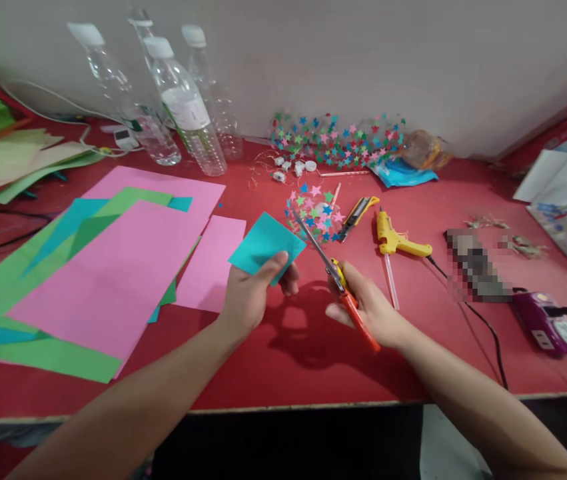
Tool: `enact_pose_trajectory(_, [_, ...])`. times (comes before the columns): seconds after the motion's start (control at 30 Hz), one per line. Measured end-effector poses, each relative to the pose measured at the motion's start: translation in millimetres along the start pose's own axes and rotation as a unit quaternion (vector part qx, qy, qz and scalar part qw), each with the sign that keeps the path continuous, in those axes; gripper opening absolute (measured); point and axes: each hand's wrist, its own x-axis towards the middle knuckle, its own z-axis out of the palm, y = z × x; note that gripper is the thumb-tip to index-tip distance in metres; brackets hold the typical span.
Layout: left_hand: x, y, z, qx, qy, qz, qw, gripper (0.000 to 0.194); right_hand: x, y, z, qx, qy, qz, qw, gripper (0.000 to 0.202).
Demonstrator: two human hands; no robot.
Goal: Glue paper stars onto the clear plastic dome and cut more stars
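Observation:
Between the thumb and fingers of my left hand is a small blue square of paper, held above the red table. My right hand is closed around scissors with orange and yellow handles. The blades point up and left, their tips close to the paper's right corner. Behind the scissors lies a round clump of star-shaped confetti. A yellow box cutter and a yellow glue gun rest just beyond my right hand.
Pink, green and blue paper sheets overlap on the left. Several clear plastic bottles stand at the back, with a star-covered bottle lying by the wall. At right are a purple power strip, cords and a pixelated dark object.

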Motion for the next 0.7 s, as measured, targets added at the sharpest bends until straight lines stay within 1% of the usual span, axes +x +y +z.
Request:
enact_pose_trajectory(0.07, [0.1,1.6,-1.1,-0.003,0.025,0.019,1.0,0.023,0.1,1.9,-1.1,-0.025,-0.013,0.003,1.0,0.049])
enact_pose_trajectory(0.17, [-1.4,0.7,-1.3,-0.012,0.061,0.025,0.998,0.023,0.1,2.5,-1.3,-0.036,-0.046,0.017,0.998,0.054])
enact_pose_trajectory(0.27, [-3.5,-0.8,-0.1,-0.013,0.068,0.029,0.997,0.026,-1.2,-1.3,-0.1,-0.029,-0.077,0.035,0.996,0.057])
enact_pose_trajectory(0.37, [-5.3,-1.0,1.3,-0.008,0.062,0.035,0.997,0.029,-2.5,-5.7,1.7,-0.012,-0.099,0.047,0.994,0.06])
enact_pose_trajectory(0.47, [-7.3,-0.7,1.9,0.007,0.036,0.036,0.999,0.032,-3.0,-6.5,3.6,-0.002,-0.114,0.053,0.992,0.061])
enact_pose_trajectory(0.6, [-10.0,-1.0,2.1,0.039,0.003,0.036,0.999,0.037,-3.5,-4.3,5.0,0.007,-0.112,0.044,0.993,0.059])
enact_pose_trajectory(0.7, [-11.0,-1.8,2.3,0.039,-0.001,0.038,0.999,0.032,-4.9,-3.3,5.8,0.029,-0.114,0.037,0.992,0.058])
